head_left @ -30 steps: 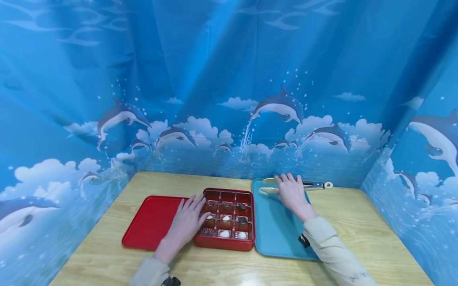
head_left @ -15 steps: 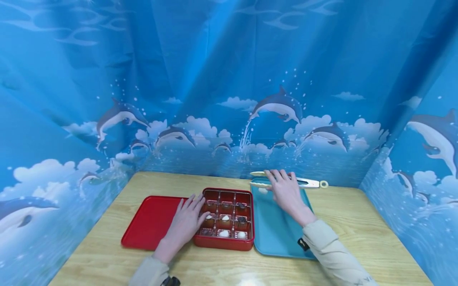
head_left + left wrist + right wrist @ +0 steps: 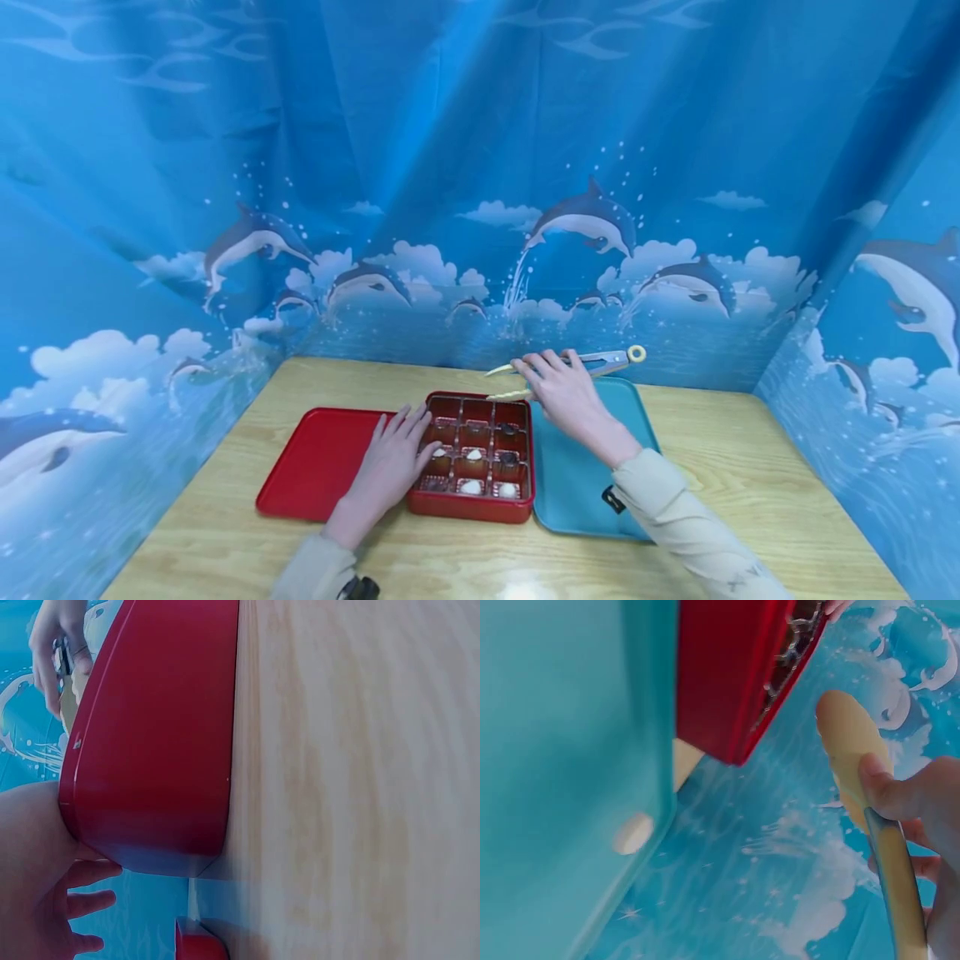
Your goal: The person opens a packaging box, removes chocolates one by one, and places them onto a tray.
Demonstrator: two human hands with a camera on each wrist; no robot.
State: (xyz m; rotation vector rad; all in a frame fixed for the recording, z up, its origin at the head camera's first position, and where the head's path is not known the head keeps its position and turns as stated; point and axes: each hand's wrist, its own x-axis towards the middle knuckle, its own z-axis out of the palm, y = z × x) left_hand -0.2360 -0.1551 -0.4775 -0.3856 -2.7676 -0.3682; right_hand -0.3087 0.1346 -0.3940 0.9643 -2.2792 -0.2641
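Note:
A pair of tongs (image 3: 609,361) with cream tips and silver handles is gripped by my right hand (image 3: 568,398). Its spread tips hang over the back right corner of a red box (image 3: 471,507), with nothing visible between them. Clear dividers split the box into compartments, and several white and dark chocolates (image 3: 470,487) sit in them. My left hand (image 3: 386,471) rests at the box's left rim, fingers straight. In the right wrist view, a white piece (image 3: 634,833) lies on the teal tray (image 3: 585,492) near its edge; my right hand hides it in the head view.
A red lid (image 3: 322,467) lies flat on the wooden table (image 3: 450,567), left of the box and partly under my left forearm. The teal tray stands close against the box's right side. A dolphin-print curtain (image 3: 420,167) closes off the back and sides.
My right hand has carried the tongs left, from above the tray's back edge to over the box's back right corner. The handle end has swung upward. My left hand has stayed still.

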